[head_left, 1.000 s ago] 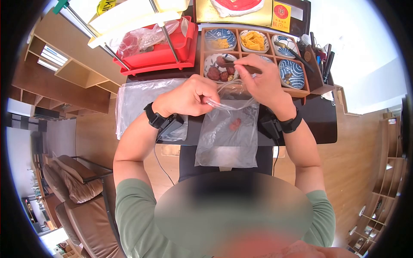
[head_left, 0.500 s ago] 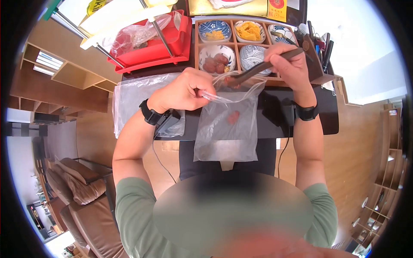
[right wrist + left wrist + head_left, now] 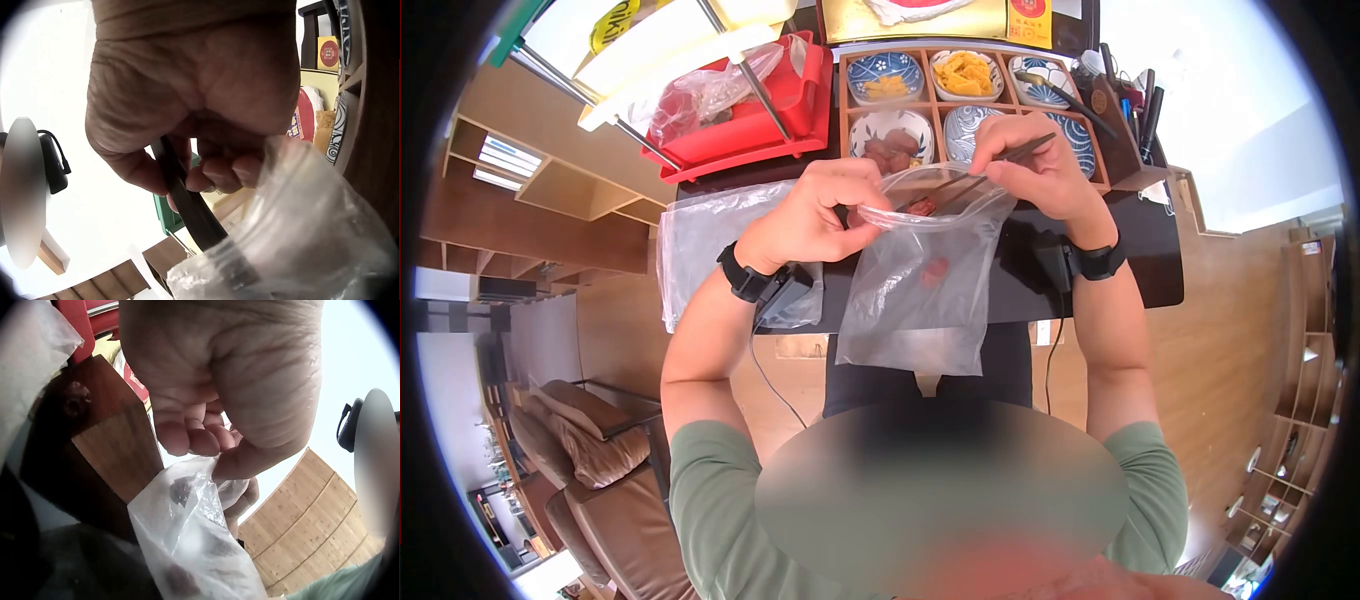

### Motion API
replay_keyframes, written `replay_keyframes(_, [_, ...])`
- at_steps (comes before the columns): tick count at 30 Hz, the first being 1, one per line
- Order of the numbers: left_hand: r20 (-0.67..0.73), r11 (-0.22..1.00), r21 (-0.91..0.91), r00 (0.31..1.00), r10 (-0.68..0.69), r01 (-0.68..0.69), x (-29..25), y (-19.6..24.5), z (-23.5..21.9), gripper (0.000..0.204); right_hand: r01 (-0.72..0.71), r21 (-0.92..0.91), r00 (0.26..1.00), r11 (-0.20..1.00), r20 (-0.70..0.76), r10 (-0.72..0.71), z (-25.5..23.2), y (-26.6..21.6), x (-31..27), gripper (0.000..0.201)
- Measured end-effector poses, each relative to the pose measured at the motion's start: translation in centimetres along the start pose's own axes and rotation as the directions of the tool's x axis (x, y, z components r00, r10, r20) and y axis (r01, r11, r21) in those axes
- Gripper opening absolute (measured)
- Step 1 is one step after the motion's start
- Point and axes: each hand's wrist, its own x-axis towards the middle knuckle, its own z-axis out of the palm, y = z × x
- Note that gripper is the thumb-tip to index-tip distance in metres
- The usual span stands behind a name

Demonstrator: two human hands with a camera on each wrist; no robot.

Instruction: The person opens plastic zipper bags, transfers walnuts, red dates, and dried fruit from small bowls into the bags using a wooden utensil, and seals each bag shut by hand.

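Hands (image 3: 810, 210) clamped: left on clear bag (image 3: 912, 312), right (image 3: 1045, 178), nearer it than before, on dark tongs (image 3: 195, 217)

The head view was bright and mostly clear, its edges bowed inside a black rim; white glare washed out the upper right, and highlights glinted on the clear bag (image 3: 912, 320) against the dark desk (image 3: 1138, 258); a smeared oval (image 3: 940, 500) veiled the lower middle; the left wrist view sank into dimness at left and bleached toward the right; the right wrist view burned white at left, the right hand (image 3: 194, 87) shadowed, the bag hazy.
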Motion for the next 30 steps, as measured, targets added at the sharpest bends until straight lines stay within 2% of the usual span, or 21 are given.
replay_keyframes(7, [0.021,0.996,-0.021,0.996,-0.089,0.089,0.08,0.63,-0.06,0.023,0.022,0.078,0.999,0.997,0.046,-0.025,0.66,-0.35,0.13,0.006])
replay_keyframes(20, [0.059,0.997,0.026,0.995,-0.077,0.076,-0.09,0.05,-0.1,0.026,0.006,0.11,0.999,0.994,0.038,-0.01,0.75,-0.65,0.1,0.012])
replay_keyframes(30, [0.002,0.999,0.045,1.0,-0.03,0.03,0.1,0.1,0.14,0.02,-0.026,0.131,0.999,0.991,0.047,0.02,1.02,-0.62,0.12,0.011])
